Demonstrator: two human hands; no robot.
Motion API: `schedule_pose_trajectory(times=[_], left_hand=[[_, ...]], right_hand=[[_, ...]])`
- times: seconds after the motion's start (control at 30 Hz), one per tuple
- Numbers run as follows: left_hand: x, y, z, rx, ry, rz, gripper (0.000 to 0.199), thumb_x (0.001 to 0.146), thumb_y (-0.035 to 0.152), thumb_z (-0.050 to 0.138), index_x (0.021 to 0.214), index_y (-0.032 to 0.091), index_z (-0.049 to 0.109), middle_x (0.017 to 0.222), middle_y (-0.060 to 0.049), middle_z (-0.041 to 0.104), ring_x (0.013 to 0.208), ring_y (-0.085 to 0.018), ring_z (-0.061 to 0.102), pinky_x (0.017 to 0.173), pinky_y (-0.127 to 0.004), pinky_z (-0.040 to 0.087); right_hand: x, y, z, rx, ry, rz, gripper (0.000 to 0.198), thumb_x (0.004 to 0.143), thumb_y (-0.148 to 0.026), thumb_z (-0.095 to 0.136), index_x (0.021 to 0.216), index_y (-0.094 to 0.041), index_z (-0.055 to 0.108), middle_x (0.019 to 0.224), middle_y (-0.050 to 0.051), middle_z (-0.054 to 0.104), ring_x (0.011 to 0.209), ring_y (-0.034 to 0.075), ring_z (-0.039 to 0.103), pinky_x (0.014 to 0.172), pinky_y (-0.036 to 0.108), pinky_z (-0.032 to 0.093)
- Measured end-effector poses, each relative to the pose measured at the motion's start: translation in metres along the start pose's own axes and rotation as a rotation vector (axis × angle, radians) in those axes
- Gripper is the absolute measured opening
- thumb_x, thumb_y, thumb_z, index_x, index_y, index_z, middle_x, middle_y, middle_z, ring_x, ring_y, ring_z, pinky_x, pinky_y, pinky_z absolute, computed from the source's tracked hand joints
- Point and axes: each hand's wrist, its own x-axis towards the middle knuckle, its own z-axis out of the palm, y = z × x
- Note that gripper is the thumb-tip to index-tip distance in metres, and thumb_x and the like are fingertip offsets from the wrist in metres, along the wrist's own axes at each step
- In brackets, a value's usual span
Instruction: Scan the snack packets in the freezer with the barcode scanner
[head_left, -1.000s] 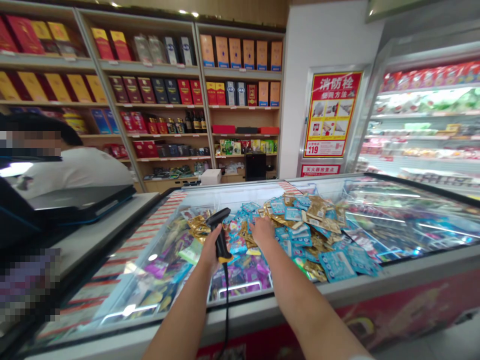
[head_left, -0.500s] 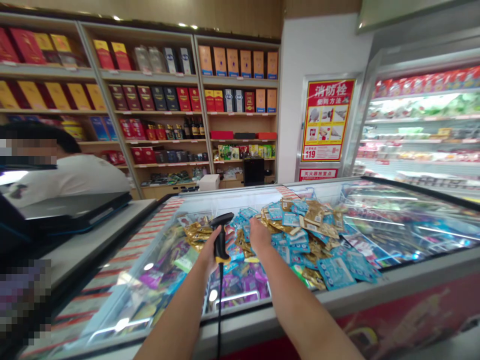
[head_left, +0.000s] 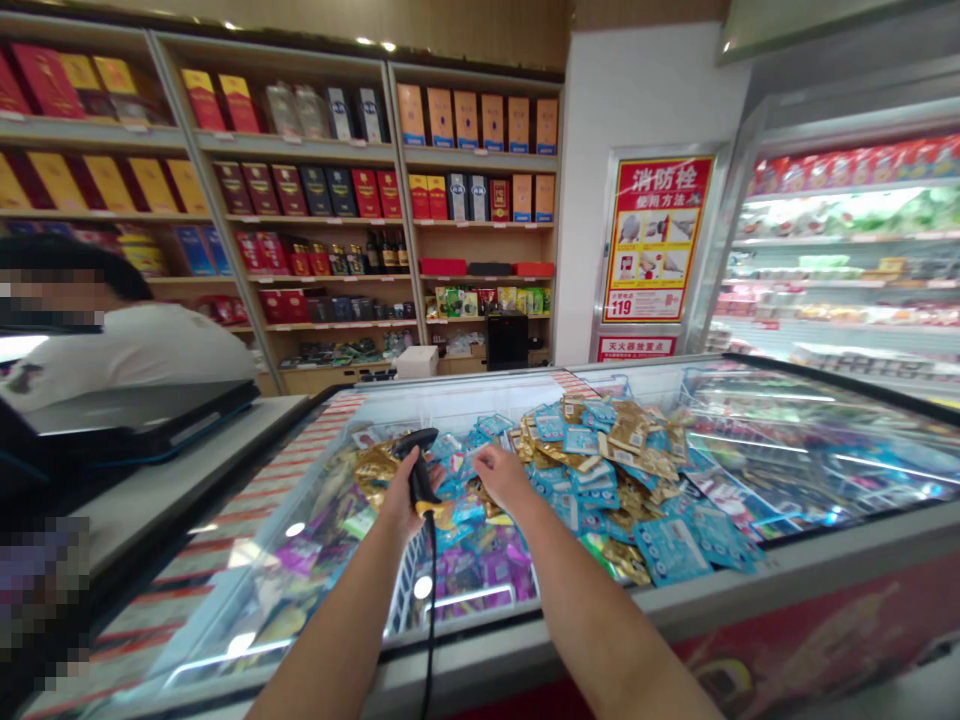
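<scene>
On top of the freezer's glass lid (head_left: 750, 400) lies a big heap of small packets (head_left: 622, 470), blue ones and gold ones mixed up. We take that heap as our landmark.

Just to the left of the heap, our left hand (head_left: 401, 495) is wrapped tight around the handle of a black scanner (head_left: 417, 465). The scanner's head tips toward the heap. Its black cord (head_left: 429, 620) hangs down toward us, over the near edge of the freezer.

At the left edge of the heap, our right hand (head_left: 499, 475) rests on the packets with the fingers curled down among them. We cannot tell if it has pinched one packet or only touches them.

We think the scanning is at an early or middle point. We see no second pile set apart from the heap, so we cannot tell how many packets are done. Most of them look like they are waiting.

Far to the left of the heap, past the grey counter (head_left: 195, 470), a person in a white shirt (head_left: 142, 350) sits behind a dark screen. Behind the heap stand shelves of boxes (head_left: 360, 190).
</scene>
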Motion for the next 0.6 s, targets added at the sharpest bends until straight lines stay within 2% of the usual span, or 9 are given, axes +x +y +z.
schedule_pose_trajectory(times=[0.03, 0.17, 0.27, 0.33, 0.4, 0.5, 0.6], left_hand=[[-0.002, 0.002, -0.003, -0.001, 0.023, 0.015, 0.018, 0.080, 0.031, 0.061, 0.078, 0.013, 0.061, 0.064, -0.003, 0.066, 0.058, -0.015, 0.067, 0.058, -0.025, 0.057], [-0.013, 0.007, -0.012, -0.004, 0.087, 0.069, 0.013, 0.080, 0.027, 0.062, 0.078, 0.014, 0.062, 0.065, -0.002, 0.066, 0.057, -0.012, 0.065, 0.058, -0.022, 0.056], [-0.019, 0.010, -0.019, -0.007, 0.094, 0.063, 0.014, 0.082, 0.026, 0.060, 0.078, 0.013, 0.062, 0.066, -0.003, 0.066, 0.057, -0.012, 0.065, 0.058, -0.021, 0.055], [-0.021, 0.013, -0.023, -0.024, 0.049, 0.038, 0.016, 0.084, 0.027, 0.056, 0.079, 0.012, 0.062, 0.072, -0.006, 0.068, 0.062, -0.013, 0.066, 0.060, -0.023, 0.056], [-0.023, 0.016, -0.025, -0.032, -0.020, 0.020, 0.018, 0.085, 0.028, 0.054, 0.081, 0.012, 0.062, 0.076, -0.007, 0.069, 0.062, -0.014, 0.066, 0.058, -0.023, 0.055], [-0.025, 0.017, -0.026, 0.025, -0.124, 0.018, 0.021, 0.083, 0.031, 0.055, 0.082, 0.012, 0.063, 0.069, -0.005, 0.066, 0.051, -0.011, 0.060, 0.045, -0.020, 0.048], [-0.027, 0.014, -0.027, 0.114, -0.221, 0.032, 0.023, 0.078, 0.035, 0.061, 0.082, 0.012, 0.064, 0.066, -0.003, 0.064, 0.050, -0.010, 0.057, 0.041, -0.018, 0.043]], right_hand=[[0.000, 0.002, 0.002, 0.001, -0.030, -0.003, 0.010, 0.079, -0.019, 0.054, 0.079, -0.020, 0.064, 0.076, 0.000, 0.066, 0.072, 0.014, 0.060, 0.073, 0.026, 0.045], [-0.001, 0.010, 0.004, 0.009, -0.052, 0.015, 0.025, 0.073, -0.010, 0.053, 0.091, -0.021, 0.065, 0.091, 0.001, 0.067, 0.086, 0.016, 0.060, 0.085, 0.031, 0.045], [0.001, 0.013, 0.003, 0.049, 0.021, 0.037, 0.037, 0.067, -0.007, 0.056, 0.101, -0.021, 0.064, 0.116, 0.006, 0.060, 0.095, 0.017, 0.059, 0.090, 0.033, 0.044], [0.003, 0.014, 0.003, 0.107, 0.092, 0.093, 0.049, 0.064, -0.006, 0.058, 0.111, -0.021, 0.060, 0.126, 0.008, 0.052, 0.092, 0.016, 0.059, 0.086, 0.032, 0.047], [0.005, 0.014, 0.002, 0.184, 0.125, 0.190, 0.060, 0.062, -0.007, 0.060, 0.121, -0.020, 0.054, 0.120, 0.009, 0.055, 0.081, 0.015, 0.061, 0.078, 0.030, 0.050], [0.006, 0.013, 0.003, 0.271, 0.098, 0.309, 0.071, 0.061, -0.008, 0.063, 0.129, -0.018, 0.046, 0.092, 0.004, 0.063, 0.067, 0.014, 0.060, 0.067, 0.029, 0.051], [0.005, 0.012, 0.003, 0.264, 0.098, 0.306, 0.071, 0.061, -0.010, 0.066, 0.128, -0.017, 0.046, 0.071, -0.003, 0.060, 0.061, 0.015, 0.058, 0.061, 0.027, 0.049]])
